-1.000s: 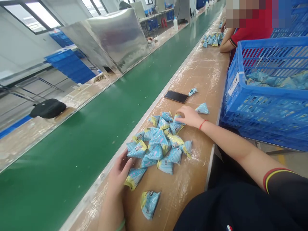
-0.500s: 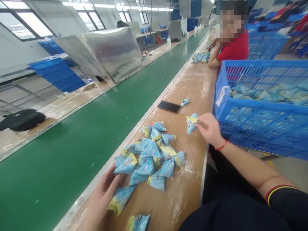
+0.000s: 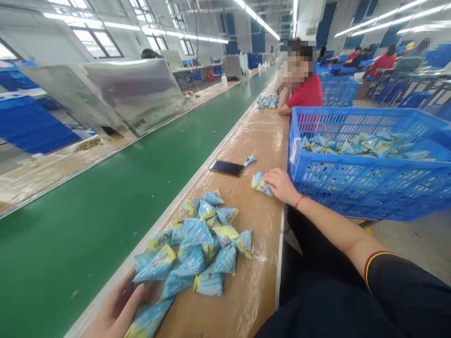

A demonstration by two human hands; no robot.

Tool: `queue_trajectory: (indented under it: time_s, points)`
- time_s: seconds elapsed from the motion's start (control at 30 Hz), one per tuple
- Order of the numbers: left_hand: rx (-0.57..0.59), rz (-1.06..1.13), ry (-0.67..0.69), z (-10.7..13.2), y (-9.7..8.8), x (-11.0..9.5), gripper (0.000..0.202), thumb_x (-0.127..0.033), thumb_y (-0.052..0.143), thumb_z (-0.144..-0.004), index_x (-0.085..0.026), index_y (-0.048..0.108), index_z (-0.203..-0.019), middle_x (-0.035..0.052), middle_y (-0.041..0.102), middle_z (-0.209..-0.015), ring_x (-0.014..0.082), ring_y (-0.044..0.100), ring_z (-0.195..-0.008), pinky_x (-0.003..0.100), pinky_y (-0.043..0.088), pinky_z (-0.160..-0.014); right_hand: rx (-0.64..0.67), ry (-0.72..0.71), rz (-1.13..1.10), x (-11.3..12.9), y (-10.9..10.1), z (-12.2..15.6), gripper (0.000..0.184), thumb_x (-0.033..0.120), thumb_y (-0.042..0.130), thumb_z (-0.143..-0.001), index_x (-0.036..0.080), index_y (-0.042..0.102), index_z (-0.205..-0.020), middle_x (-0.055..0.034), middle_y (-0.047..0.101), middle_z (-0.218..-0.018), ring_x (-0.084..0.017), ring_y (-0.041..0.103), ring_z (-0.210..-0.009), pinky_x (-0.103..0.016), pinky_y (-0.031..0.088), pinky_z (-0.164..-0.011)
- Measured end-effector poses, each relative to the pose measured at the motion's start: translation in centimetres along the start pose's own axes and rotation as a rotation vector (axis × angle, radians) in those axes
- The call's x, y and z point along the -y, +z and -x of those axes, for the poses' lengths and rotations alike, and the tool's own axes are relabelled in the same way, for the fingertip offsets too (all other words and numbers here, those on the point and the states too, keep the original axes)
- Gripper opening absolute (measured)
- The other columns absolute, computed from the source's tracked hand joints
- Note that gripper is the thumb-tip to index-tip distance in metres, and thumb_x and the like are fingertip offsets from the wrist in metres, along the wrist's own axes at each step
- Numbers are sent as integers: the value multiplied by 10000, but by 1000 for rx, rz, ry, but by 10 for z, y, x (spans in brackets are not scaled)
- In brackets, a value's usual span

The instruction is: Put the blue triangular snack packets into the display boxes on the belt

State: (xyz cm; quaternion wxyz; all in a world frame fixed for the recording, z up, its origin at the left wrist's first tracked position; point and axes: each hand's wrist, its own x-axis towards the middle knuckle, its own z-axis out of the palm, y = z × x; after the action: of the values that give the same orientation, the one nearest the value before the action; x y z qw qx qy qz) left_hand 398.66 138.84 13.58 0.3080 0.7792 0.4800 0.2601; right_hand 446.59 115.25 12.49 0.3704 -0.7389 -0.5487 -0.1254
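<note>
A heap of pyramid-shaped blue-and-yellow packets [image 3: 197,239] lies on the brown worktop, left of centre. Along the heap's near left edge rests my left hand [image 3: 114,307], its thumb and fingers apart and no packet gripped. One more packet [image 3: 146,319] lies by its thumb, cut off by the bottom of the view. Farther right, my right hand [image 3: 281,184] has its fingers closed on a blue-and-yellow packet [image 3: 261,184], low over the worktop near its right edge. The fingertips partly cover that packet. Beyond it lies a small crumpled blue piece [image 3: 249,160].
A dark phone [image 3: 226,167] lies beside the green conveyor belt [image 3: 141,173]. At the right stands a blue plastic crate [image 3: 355,173] holding many packets. A person in red [image 3: 308,91] sits farther along the bench, near another group of packets [image 3: 268,101].
The view has tilted up and turned right. My right hand has lowered the packet toward the worktop, and it has turned in the fingers. My left hand stays at the heap's edge.
</note>
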Motion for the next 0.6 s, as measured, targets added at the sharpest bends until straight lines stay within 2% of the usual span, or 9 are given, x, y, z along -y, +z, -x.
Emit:
queue_trajectory:
  time_s: [0.07, 0.17, 0.27, 0.33, 0.43, 0.5, 0.6]
  points:
    - [23, 81, -85, 3, 1, -6, 660, -771, 680, -694, -500, 646, -1296, -81, 730, -1287, 370, 659, -1249, 548, 533, -1100, -57, 0, -14, 10, 2, -4, 308, 130, 564, -936, 176, 741, -1183, -139, 674, -1344, -337, 516, -1304, -585, 413, -1104]
    - [64, 106, -121, 8, 2, -19, 880, -802, 696, -681, -279, 619, -1384, 82, 671, -1396, 405, 598, -1320, 574, 464, -1159, -67, -94, -113, 40, 11, -9, 300, 158, 517, -969, 200, 728, -1177, -124, 694, -1278, -297, 574, -1237, -539, 455, -1089]
    - [84, 122, -72, 13, 1, -32, 970, -822, 677, -701, -174, 580, -1415, 168, 611, -1454, 408, 566, -1351, 570, 428, -1182, 162, -199, -275, 77, 31, -16, 289, 247, 624, -952, 201, 695, -1228, -113, 711, -1223, -269, 634, -1157, -484, 503, -1050]
    - [102, 147, -44, 15, 1, -37, 964, -810, 674, -726, -163, 558, -1431, 183, 594, -1468, 398, 562, -1358, 554, 444, -1171, 328, -172, -321, 97, 47, -22, 397, 277, 761, -865, 177, 683, -1241, -125, 712, -1233, -280, 646, -1156, -465, 520, -1026]
    - [104, 188, -34, 18, 2, -40, 952, -792, 693, -731, -154, 557, -1424, 199, 594, -1462, 393, 567, -1354, 537, 468, -1153, 438, -88, -318, 111, 63, -28, 412, 235, 853, -762, 163, 708, -1140, -115, 748, -1114, -271, 695, -1019, -425, 560, -912]
    - [99, 195, -23, 18, 2, -40, 919, -782, 701, -735, -166, 576, -1404, 190, 600, -1457, 390, 564, -1358, 536, 457, -1164, 370, -51, -334, 110, 59, -29, 415, 224, 830, -777, 169, 692, -1164, -109, 750, -1097, -261, 703, -988, -420, 565, -895]
    - [97, 180, -10, 17, 3, -39, 906, -786, 696, -739, -168, 588, -1393, 181, 604, -1455, 388, 564, -1356, 542, 444, -1174, 10, 20, -423, 104, 31, -24, 515, 305, 775, -847, 187, 605, -1319, -126, 712, -1225, -266, 685, -1102, -446, 548, -983]
